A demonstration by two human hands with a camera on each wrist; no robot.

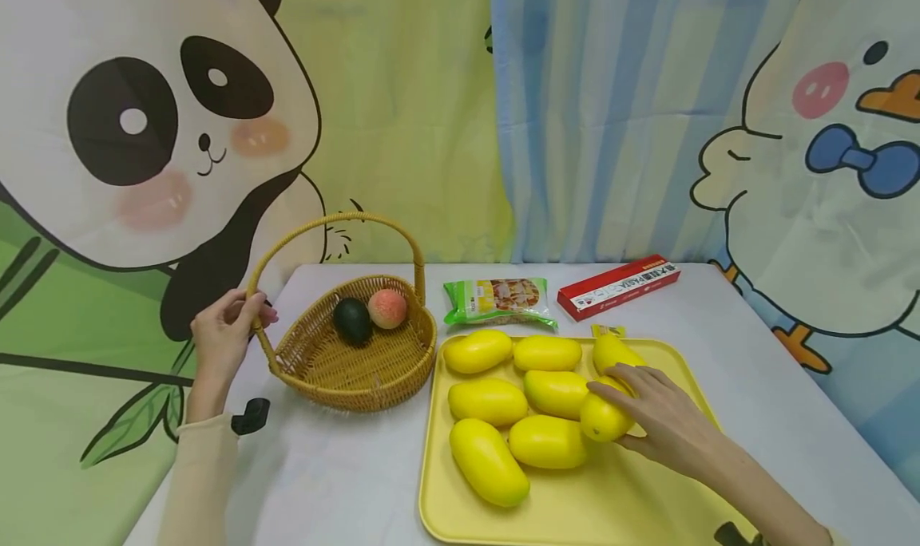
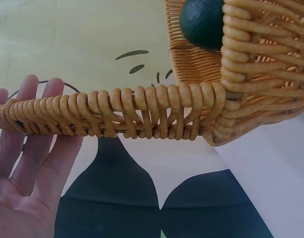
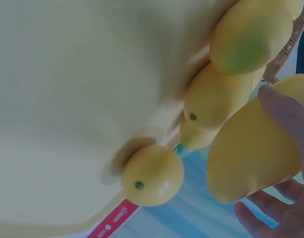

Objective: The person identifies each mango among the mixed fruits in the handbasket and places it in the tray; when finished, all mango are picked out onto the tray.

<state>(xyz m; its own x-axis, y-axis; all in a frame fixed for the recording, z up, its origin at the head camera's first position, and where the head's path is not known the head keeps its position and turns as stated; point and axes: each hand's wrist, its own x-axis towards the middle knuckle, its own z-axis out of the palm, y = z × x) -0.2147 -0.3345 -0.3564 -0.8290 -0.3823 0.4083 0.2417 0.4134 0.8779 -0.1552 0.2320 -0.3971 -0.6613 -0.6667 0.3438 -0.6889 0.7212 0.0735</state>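
Note:
My left hand (image 1: 224, 337) holds the handle of a wicker basket (image 1: 343, 394) at its left side; the left wrist view shows the fingers (image 2: 45, 163) behind the woven handle (image 2: 142, 111). Inside the basket lie a dark green avocado (image 1: 352, 321) and a peach (image 1: 387, 309). Over the yellow tray (image 1: 618, 506), my right hand (image 1: 664, 422) grips a yellow mango (image 1: 604, 418) between thumb and fingers. In the right wrist view this mango (image 3: 261, 148) is held above the tray surface. Several other mangoes (image 1: 487, 402) lie on the tray, mostly toward its left and back.
Behind the tray lie a green-and-clear food packet (image 1: 506, 300) and a red pasta box (image 1: 618, 288). A small yellow wrapper (image 1: 608, 331) sits at the tray's back rim. A printed curtain (image 1: 417, 115) hangs behind the white table (image 1: 316, 482).

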